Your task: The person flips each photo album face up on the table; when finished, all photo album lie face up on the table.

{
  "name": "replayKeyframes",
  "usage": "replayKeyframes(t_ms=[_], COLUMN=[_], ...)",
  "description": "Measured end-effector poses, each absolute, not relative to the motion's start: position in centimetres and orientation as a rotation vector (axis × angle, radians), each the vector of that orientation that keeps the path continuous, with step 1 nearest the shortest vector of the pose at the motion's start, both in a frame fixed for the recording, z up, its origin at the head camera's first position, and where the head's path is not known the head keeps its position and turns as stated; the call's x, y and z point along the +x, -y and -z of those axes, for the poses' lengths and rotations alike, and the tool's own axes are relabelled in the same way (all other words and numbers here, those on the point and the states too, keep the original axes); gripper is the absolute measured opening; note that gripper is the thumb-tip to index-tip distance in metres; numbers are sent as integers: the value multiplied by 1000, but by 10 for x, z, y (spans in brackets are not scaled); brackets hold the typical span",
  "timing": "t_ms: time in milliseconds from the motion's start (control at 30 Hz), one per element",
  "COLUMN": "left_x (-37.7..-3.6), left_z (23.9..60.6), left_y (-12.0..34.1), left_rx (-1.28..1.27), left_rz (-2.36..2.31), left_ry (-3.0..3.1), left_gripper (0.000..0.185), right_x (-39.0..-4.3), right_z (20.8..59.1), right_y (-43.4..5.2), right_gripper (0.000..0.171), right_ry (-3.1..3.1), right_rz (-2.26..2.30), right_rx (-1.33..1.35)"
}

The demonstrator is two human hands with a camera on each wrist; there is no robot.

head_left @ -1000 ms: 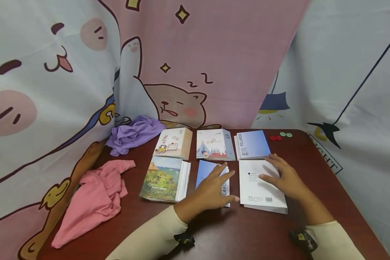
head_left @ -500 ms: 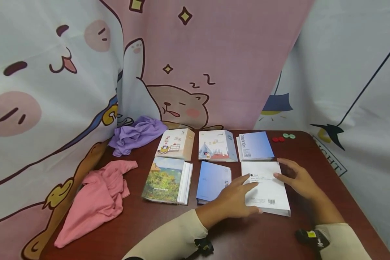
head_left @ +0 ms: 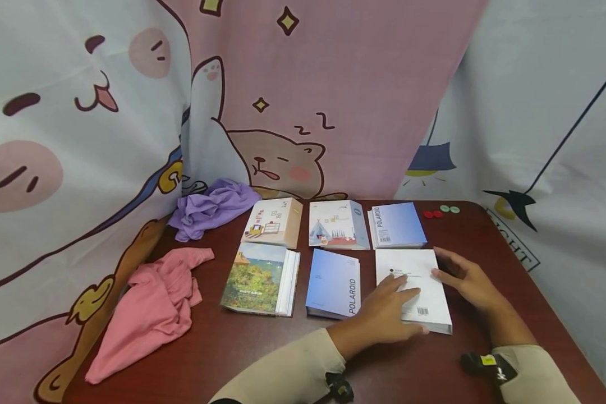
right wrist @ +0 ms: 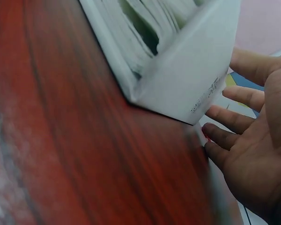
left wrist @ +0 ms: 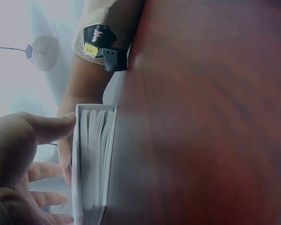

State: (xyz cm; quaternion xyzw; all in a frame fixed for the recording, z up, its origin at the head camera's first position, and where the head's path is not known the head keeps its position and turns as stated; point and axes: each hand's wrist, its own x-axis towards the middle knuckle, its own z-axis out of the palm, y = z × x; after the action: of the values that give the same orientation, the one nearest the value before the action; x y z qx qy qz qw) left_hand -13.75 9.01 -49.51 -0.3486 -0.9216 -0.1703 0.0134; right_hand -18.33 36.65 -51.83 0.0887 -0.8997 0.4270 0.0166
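Note:
A thick white photo album point(head_left: 432, 297) lies on the dark red-brown table at the front right of two rows of albums. Over its front left part is my left hand point(head_left: 386, 314), fingers spread; in the left wrist view the thumb lies close to the cover beside the page edges point(left wrist: 93, 159). At the album's right side is my right hand point(head_left: 469, 283), thumb by the top cover. Its fingers look loosely extended along the spine point(right wrist: 187, 70) in the right wrist view. Left of the white album lies a blue Polaroid album point(head_left: 331, 283).
Behind stand a second Polaroid album point(head_left: 399, 224), a tent-picture album point(head_left: 333, 224) and a room-picture album point(head_left: 272, 223). A landscape photo album point(head_left: 255, 278) is front left. Pink cloth point(head_left: 154, 308) and purple cloth point(head_left: 212, 207) lie left; red discs point(head_left: 432, 214) and green discs point(head_left: 450, 209) far right.
My left hand has moved right, from over the blue Polaroid album to over the white album. The right hand has shifted from above the white album to its right side.

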Motion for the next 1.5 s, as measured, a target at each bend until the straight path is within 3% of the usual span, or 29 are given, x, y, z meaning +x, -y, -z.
replayKeyframes(t_ms=[433,700,867,1500], left_x=[-129,-128,-128,-131], left_z=[503,503,503,492], left_y=[-103,-101,-98,-89], left_rx=[-983,-1013,-1047,-1291], left_rz=[289,348,486,804], left_ry=[2785,2750,2684,2602], left_gripper=[65,64,63,80], right_x=[-181,-179,-177,-170], right_z=[519,517,514,496], right_y=[-371,-376,-376,-369], right_gripper=[73,70,69,77], right_ry=[2836,2823,2690,2216], right_rz=[-1384,-1361,-1588,-2153], right_rx=[319,362,441,670])
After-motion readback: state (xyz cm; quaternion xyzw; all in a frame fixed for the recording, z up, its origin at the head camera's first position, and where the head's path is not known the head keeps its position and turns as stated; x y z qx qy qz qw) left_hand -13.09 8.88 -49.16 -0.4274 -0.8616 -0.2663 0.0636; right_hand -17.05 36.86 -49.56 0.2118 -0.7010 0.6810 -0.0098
